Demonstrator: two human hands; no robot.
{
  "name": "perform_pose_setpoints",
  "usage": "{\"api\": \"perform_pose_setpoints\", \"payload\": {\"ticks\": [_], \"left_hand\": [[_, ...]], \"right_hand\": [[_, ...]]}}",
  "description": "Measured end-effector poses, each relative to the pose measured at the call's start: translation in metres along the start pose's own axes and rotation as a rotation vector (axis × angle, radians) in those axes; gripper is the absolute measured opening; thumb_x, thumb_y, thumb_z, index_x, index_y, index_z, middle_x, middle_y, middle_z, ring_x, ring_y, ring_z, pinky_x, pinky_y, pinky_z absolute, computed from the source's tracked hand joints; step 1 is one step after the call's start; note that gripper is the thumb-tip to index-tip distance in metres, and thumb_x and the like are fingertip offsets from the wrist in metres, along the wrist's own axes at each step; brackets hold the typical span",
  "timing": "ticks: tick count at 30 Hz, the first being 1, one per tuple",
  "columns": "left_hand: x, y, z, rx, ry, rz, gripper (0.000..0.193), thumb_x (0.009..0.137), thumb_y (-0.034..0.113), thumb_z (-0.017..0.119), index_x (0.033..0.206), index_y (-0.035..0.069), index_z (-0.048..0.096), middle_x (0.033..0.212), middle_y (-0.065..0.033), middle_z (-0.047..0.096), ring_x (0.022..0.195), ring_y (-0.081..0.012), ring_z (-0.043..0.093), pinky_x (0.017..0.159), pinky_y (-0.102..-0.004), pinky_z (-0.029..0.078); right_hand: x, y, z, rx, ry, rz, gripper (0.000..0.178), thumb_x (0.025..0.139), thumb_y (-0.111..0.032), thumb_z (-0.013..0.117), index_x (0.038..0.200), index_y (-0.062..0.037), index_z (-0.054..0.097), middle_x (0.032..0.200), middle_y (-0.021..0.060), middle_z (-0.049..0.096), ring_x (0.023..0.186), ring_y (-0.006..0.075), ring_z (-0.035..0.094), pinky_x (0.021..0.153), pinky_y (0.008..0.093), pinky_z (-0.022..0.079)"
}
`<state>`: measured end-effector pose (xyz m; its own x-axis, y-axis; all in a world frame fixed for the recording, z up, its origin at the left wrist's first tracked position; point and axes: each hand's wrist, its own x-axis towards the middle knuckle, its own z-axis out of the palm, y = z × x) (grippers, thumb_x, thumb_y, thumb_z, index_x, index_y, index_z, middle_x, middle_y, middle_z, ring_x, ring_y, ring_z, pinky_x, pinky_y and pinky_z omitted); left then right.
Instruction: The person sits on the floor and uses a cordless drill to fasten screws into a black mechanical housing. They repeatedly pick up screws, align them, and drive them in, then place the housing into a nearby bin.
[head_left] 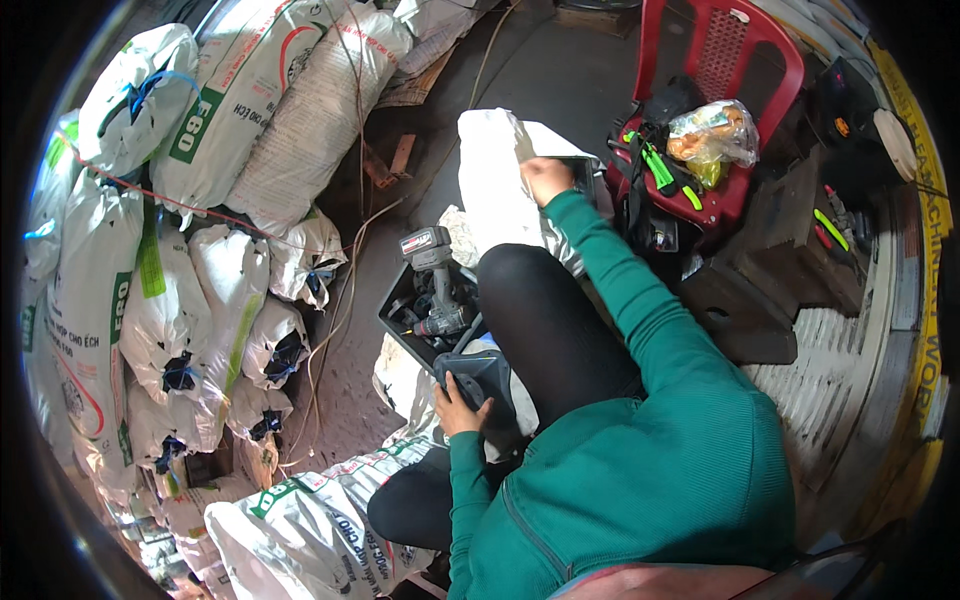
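Note:
My left hand (462, 408) is closed on the edge of a dark grey, hollow plastic piece (487, 376) beside my bent leg. Just beyond it, a grey cordless drill (436, 280) rests in an open black case (397, 300) with other small items too dark to name. My right arm reaches forward past my knee. At its end, my right hand (548, 181) is curled over a white sack (488, 170), next to a dark box (588, 178) partly hidden by the sleeve. Whatever its fingers grip is hidden.
Stuffed white sacks (165, 290) are piled on the left, with another sack (320, 530) by my leg. Loose cables (318, 365) cross the floor. A red plastic chair (735, 190) holds green-handled pliers (657, 168) and a clear bag (712, 135). Brown metal blocks (745, 300) stand at right.

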<state>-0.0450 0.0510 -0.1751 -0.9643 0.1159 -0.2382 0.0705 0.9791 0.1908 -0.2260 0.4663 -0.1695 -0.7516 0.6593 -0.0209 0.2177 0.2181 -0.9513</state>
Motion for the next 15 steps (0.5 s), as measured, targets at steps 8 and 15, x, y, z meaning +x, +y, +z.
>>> {"api": "perform_pose_setpoints", "payload": {"ticks": [8,15], "left_hand": [[-0.002,-0.011,0.007,-0.145,0.142,-0.073,0.104,0.056,0.031,0.084,0.145,0.018,0.032,0.133,-0.0247,0.039,0.122,-0.044,0.04,0.102,-0.049,0.038],[0.01,-0.016,0.001,-0.165,0.202,-0.092,0.104,0.058,0.042,0.086,0.144,0.015,0.034,0.131,-0.0251,0.04,0.117,-0.0432,0.044,0.101,-0.0489,0.038]], "right_hand": [[0.078,0.148,0.002,-0.325,-0.478,0.251,0.091,0.077,-0.074,0.052,0.143,-0.0122,0.041,0.149,0.0244,0.031,0.139,0.0347,0.03,0.115,0.0385,0.024],[0.018,0.072,-0.011,-0.375,-0.134,-0.06,0.079,0.074,-0.062,0.068,0.138,-0.0182,0.05,0.151,0.0297,0.021,0.137,0.0424,0.031,0.111,0.0423,0.029]]}}
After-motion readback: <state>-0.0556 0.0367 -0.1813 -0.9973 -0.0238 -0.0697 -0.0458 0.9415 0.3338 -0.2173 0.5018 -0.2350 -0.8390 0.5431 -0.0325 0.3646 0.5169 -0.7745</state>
